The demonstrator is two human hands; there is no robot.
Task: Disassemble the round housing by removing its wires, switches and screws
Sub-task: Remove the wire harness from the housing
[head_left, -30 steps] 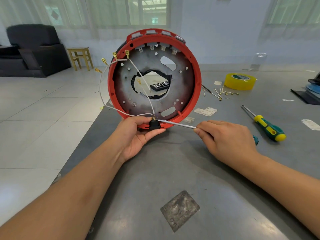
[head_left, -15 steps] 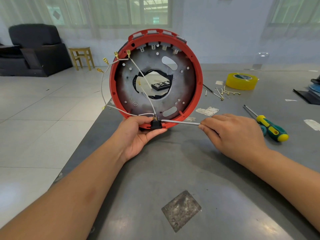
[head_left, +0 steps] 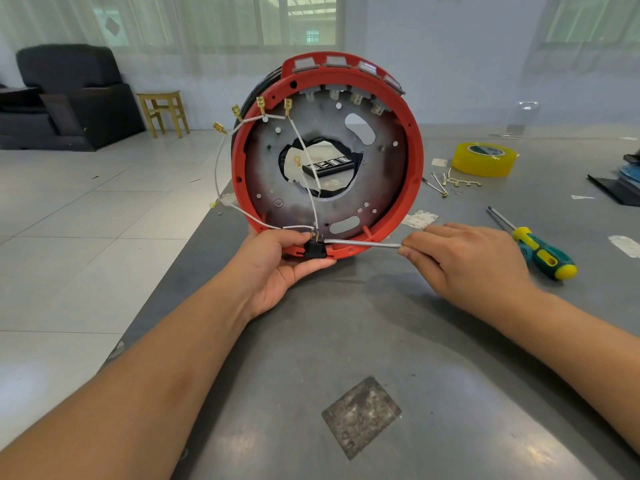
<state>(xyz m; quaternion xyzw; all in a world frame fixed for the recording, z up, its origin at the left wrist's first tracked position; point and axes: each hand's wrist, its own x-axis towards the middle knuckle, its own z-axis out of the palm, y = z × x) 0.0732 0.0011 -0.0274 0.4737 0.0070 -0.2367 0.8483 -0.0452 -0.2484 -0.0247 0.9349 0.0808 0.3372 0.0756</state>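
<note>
Switch (head_left: 314,250) inside left hand (head_left: 277,268) grip

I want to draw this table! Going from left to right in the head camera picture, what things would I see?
Left hand → black switch → screwdriver shaft → right hand → green and yellow screwdriver.

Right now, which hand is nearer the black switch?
Left. The left hand grips the housing rim right at the black switch; the right hand holds a screwdriver shaft, off to the switch's right.
</note>
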